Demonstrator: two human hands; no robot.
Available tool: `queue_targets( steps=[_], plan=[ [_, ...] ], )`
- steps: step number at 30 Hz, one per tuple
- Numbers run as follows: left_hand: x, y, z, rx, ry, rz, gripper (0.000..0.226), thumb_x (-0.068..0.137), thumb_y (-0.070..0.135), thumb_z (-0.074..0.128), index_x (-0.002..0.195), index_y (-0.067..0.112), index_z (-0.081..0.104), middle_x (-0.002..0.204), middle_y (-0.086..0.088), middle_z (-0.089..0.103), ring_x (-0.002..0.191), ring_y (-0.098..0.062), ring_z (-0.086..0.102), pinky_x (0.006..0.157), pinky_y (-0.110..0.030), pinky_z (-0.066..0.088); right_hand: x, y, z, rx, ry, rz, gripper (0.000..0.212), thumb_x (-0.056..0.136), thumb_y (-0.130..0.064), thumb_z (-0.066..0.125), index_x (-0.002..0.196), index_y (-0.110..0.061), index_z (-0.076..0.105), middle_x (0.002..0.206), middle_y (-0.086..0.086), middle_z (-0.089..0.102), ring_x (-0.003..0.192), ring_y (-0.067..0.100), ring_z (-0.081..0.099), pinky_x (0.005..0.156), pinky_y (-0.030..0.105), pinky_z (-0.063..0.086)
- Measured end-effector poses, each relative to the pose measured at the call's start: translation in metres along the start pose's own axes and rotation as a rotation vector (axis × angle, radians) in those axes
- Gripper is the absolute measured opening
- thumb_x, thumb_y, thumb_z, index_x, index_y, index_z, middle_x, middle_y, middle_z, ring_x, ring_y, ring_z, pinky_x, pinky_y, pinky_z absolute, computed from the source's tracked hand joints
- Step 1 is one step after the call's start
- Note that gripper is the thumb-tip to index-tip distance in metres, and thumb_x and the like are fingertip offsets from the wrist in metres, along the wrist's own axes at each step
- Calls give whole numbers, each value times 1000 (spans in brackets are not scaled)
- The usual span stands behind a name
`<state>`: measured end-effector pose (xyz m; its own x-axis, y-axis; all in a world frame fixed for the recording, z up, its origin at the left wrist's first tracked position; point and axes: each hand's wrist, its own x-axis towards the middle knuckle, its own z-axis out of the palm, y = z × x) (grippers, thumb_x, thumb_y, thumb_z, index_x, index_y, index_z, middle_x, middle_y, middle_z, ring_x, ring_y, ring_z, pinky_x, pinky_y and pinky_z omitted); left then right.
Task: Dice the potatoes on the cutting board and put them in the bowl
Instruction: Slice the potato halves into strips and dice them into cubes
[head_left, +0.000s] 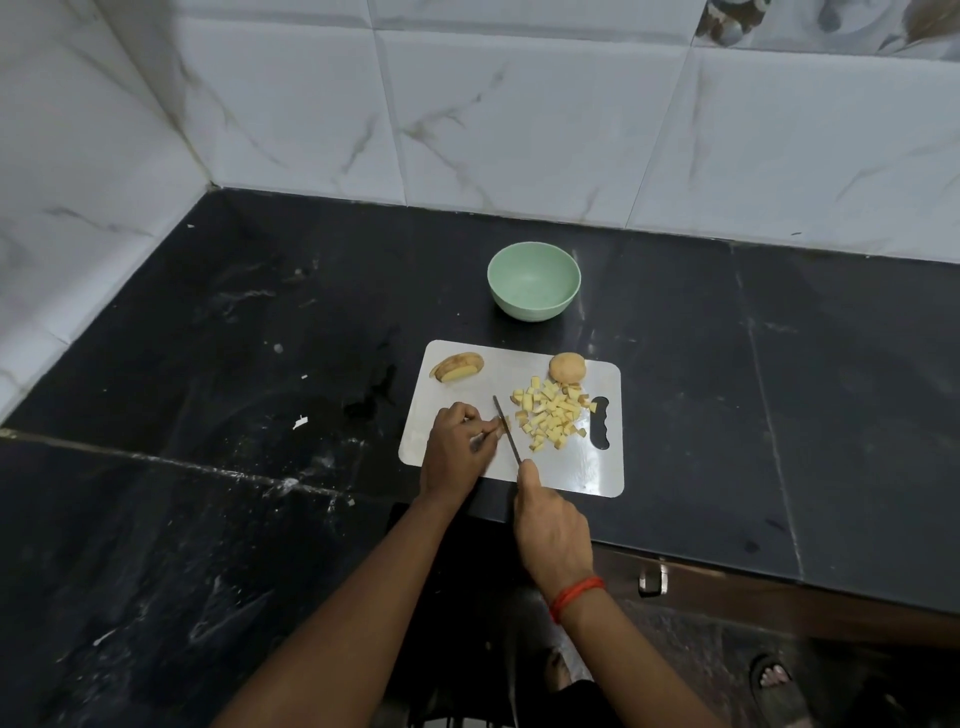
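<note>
A white cutting board (519, 369) lies on the black counter. My left hand (457, 447) pinches a small potato piece (505, 423) at the board's front left. My right hand (550, 525) grips a knife (506, 428) whose blade stands against that piece. A heap of diced potato (550, 415) lies on the board's right half. A potato half (567, 368) sits behind the heap, and sliced potato pieces (457, 368) lie at the board's far left corner. A pale green bowl (533, 280) stands empty behind the board.
The black stone counter (234, 364) runs left into a tiled wall corner (208, 182). Its front edge drops off just below the board on the right, above a drawer handle (652, 579). A foot in a sandal (776, 680) shows on the floor.
</note>
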<state>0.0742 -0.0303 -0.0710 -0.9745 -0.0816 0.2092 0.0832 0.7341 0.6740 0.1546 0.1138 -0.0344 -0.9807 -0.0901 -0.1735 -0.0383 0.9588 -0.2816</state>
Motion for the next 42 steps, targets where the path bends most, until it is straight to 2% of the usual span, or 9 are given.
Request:
queue_targets(
  steps=[3,6,9,13,21,27,33,37,42],
  plan=[
    [1,3,0,-19,32,-30,18,94,28,71,102,14,79,90,4,54,86,-13,47,67,-26,43,-30,3,7,-43,-42,14,20,103,-17,30,122,-21,27,88,2,65,74,24,68,55,34,39],
    [1,6,1,-33,47,-57,23,95,30,70,110,14,77,93,5,56,89,-10,48,71,-22,44,-34,12,8,63,31,76,2,106,-26,28,106,-23,27,78,1,65,69,27,67,55,38,49],
    [-2,4,1,-91,60,-101,29,91,30,73,115,13,75,97,5,59,94,-11,55,76,-25,49,-17,19,5,129,119,80,13,107,-33,25,104,-21,30,73,2,63,64,30,65,54,39,48],
    [-3,6,0,-118,85,-116,22,91,31,75,100,11,78,89,5,58,87,-11,56,71,-23,49,0,10,1,207,197,28,17,106,-34,26,101,-19,33,71,6,62,63,35,62,54,40,45],
    [0,0,1,-50,27,-60,19,91,33,74,99,17,81,92,6,56,89,-13,49,67,-29,45,15,-1,3,202,136,4,11,106,-24,29,112,-18,36,78,7,65,70,33,64,55,36,41],
    [0,4,0,-58,20,-58,17,91,30,73,96,15,79,92,3,56,89,-17,50,69,-33,46,13,-3,-2,84,34,20,17,101,-14,31,117,-19,33,82,7,65,71,32,65,56,35,41],
    [0,4,0,-28,35,-59,20,94,30,71,100,12,78,92,3,56,88,-14,48,68,-29,46,-24,9,1,-53,19,59,18,105,-17,30,122,-20,38,87,2,63,70,23,67,52,32,37],
    [-1,5,2,-11,45,-53,21,94,24,68,111,14,77,94,3,56,89,-13,49,71,-28,48,-15,10,0,5,160,62,2,106,-23,35,105,-22,34,74,1,59,57,24,63,47,31,32],
    [1,4,-3,-38,-16,-63,32,92,15,66,122,8,71,104,0,56,97,-14,51,82,-30,51,18,35,-20,220,480,19,22,106,-34,38,92,-18,44,63,-2,58,45,24,53,43,24,27]
  ],
)
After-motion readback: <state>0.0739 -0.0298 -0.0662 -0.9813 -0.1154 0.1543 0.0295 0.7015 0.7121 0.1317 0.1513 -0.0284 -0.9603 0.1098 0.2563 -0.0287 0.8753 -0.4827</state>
